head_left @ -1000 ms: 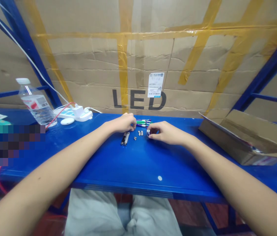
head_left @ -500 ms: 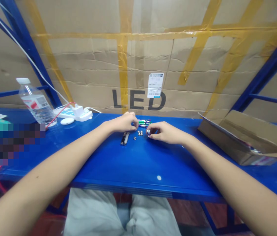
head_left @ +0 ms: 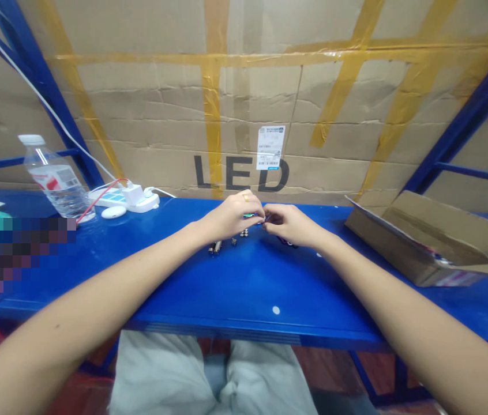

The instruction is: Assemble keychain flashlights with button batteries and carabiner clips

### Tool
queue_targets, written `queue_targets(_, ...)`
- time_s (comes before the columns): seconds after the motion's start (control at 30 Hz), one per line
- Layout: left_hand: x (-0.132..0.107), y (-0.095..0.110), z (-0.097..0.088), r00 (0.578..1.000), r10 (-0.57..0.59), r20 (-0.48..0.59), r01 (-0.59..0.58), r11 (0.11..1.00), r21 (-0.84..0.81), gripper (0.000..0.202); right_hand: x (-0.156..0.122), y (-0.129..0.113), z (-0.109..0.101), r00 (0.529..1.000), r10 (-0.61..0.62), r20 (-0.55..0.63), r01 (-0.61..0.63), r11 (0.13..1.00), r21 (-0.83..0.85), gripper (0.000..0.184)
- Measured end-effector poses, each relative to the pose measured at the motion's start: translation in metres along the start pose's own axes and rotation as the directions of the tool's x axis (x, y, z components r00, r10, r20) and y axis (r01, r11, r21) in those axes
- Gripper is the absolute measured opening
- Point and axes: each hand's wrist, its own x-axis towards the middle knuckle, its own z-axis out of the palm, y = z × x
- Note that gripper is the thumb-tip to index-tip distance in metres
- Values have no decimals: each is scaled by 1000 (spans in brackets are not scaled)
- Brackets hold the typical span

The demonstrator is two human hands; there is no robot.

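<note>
Hands meet over a glossy blue tabletop [head_left: 226,288]: the bare left hand [head_left: 239,214] and the bare right hand [head_left: 292,225] both curl inward, fingertips at a small glinting piece [head_left: 264,219], mostly hidden; which hand grips it, I cannot tell. Slim black and silver cylinders [head_left: 217,248] lie near small round silver discs [head_left: 244,233].

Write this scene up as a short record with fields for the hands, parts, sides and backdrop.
Left hand: left hand, wearing a ring
Right hand: right hand, fingertips close to the left's; anything held is unclear
Parts: slim cylinders and small round pieces on the blue table
Left side: bottle, power strip
Right side: open cardboard box
Backdrop: taped cardboard marked LED
</note>
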Motion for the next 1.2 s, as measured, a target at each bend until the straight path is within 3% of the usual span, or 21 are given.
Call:
queue_targets(0.2,-1,0,-1,1000,29,7,-30,999,44,14,2,2,1,998,1,-60,4,996,84,11)
queue_targets(0.47,-2,1,-6,997,-13,-71,20,996,91,16,2,5,2,996,15,-86,-4,993,117,13)
queue_targets(0.73,-5,1,8,998,55,-22,-47,955,292,22,4,6,4,988,9,-155,15,989,149,13)
queue_targets(0.87,-3,3,13,999,31,-35,-16,934,357,25,4,8,6,983,33,-181,-2,986,167,12)
queue_targets(1.0,1,11,15,998,-67,9,57,908,415,23,4,10,11,977,7,-214,16,994,104,6)
queue_targets(1.1,0,13,14,994,-105,44,79,916,394,20,5,10,16,976,-27,-215,41,997,60,4)
queue_targets(1.2,-4,9,11,995,-89,48,73,960,271,14,5,7,19,981,-19,-193,36,996,82,3)
